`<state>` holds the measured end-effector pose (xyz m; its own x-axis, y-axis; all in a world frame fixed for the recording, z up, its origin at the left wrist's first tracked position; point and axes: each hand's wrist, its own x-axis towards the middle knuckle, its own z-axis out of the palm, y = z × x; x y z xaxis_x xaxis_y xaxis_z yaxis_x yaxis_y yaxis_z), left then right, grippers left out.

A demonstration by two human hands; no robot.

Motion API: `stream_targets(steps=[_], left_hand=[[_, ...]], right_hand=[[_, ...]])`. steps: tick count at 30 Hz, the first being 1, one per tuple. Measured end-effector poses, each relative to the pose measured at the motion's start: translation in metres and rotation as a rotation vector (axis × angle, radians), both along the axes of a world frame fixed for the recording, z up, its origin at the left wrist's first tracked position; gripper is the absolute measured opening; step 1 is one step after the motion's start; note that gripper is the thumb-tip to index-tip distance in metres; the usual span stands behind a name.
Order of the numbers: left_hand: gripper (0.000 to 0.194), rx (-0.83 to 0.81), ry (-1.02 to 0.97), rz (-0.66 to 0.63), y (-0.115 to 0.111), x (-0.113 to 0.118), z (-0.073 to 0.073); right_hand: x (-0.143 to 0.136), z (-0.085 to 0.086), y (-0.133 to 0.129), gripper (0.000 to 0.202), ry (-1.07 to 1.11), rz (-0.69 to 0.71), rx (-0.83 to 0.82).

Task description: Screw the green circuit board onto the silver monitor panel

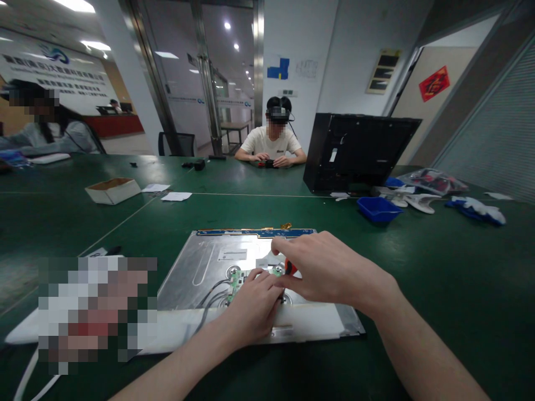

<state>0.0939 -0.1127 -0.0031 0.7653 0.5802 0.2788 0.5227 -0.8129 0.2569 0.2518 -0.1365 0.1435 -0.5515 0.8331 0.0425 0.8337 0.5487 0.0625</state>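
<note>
A flat silver metal panel [188, 273], like the back of a display, lies on the table before me. Near its middle sits a small green circuit board [237, 280] with grey cables [205, 312] running off to the left. My left hand [259, 298] rests over the board, its fingers bent and close together; the thumb is hidden. My right hand [317, 264] is closed around a screwdriver [289, 267] with a red and black handle, held over the board's right side. The tip is hidden behind my fingers. A blue circuit strip [254, 233] runs along the panel's far edge.
A black monitor housing [359, 150] stands at the back right, with a blue tray [379, 209] and gloves [476, 210] nearby. An open cardboard box [112, 192] and papers [176, 196] lie back left. One person [273, 139] sits opposite, another [54, 128] far left.
</note>
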Motion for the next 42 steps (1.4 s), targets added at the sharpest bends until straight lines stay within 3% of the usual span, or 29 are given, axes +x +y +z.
stream_targets(steps=[4, 12, 21, 25, 30, 38, 42], left_hand=[[0.013, -0.008, 0.013, -0.003, 0.0001, -0.0002, 0.0011], [0.020, 0.007, 0.026, -0.003, 0.0000, 0.0007, 0.0000], [0.020, -0.006, -0.016, -0.025, 0.0009, -0.0002, -0.0003], [0.020, -0.011, 0.003, -0.006, 0.0001, -0.0002, 0.0012], [0.020, -0.009, 0.031, -0.005, -0.0010, 0.0003, 0.0029], [0.018, 0.008, -0.011, -0.018, 0.0007, -0.0001, -0.0007], [0.018, 0.005, 0.031, -0.012, 0.0007, -0.0004, 0.0011]], right_hand=[[-0.0011, -0.0012, 0.0024, 0.018, -0.037, -0.030, -0.001], [0.0021, 0.0013, -0.0011, 0.019, 0.008, 0.101, -0.079], [-0.0025, 0.0023, -0.0005, 0.021, -0.046, -0.004, -0.023], [-0.0011, 0.0025, -0.0005, 0.013, -0.029, 0.021, -0.031], [0.0024, 0.0008, -0.0017, 0.018, 0.023, 0.079, -0.033], [-0.0015, 0.0003, 0.0002, 0.023, -0.031, -0.013, 0.019], [0.0002, -0.0011, 0.0006, 0.015, -0.021, 0.005, 0.022]])
